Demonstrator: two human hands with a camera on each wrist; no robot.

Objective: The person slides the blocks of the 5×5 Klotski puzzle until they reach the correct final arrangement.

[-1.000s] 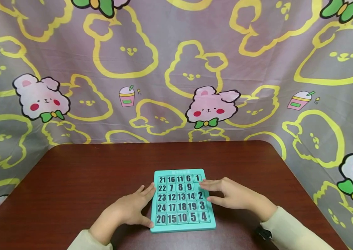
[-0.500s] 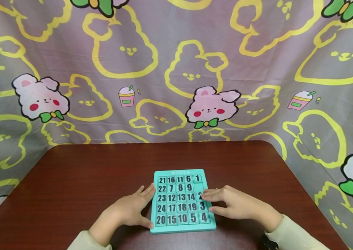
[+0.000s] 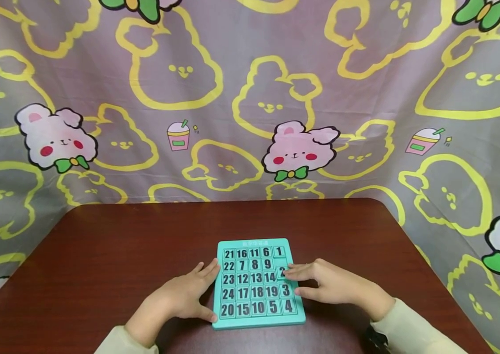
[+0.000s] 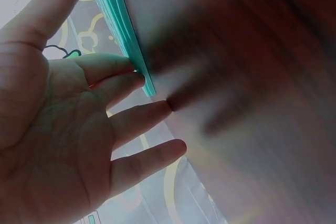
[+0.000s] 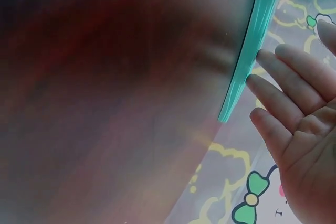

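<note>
A turquoise number slide puzzle (image 3: 256,279) lies flat on the table, its black-numbered tiles facing up. My left hand (image 3: 188,295) rests along its left side, with fingertips near the upper part and the thumb at the lower corner. In the left wrist view, the fingers of that hand (image 4: 68,124) are extended beside the puzzle's edge (image 4: 123,30). My right hand (image 3: 334,284) touches tile 2 (image 3: 281,272), partly covering it; the tile sits between the second and third rows in the right column. The right wrist view has this hand (image 5: 310,119) with extended fingers, the tips hidden behind the edge.
The puzzle lies near the front of a dark reddish-brown table (image 3: 143,236). A grey curtain (image 3: 214,54) with yellow outlines and bunny prints hangs behind the table and along both sides.
My right fingertips have moved from the gap below tile 1 down onto tile 2, then slid it partway up into that gap. The left hand stays at the puzzle's left side.
</note>
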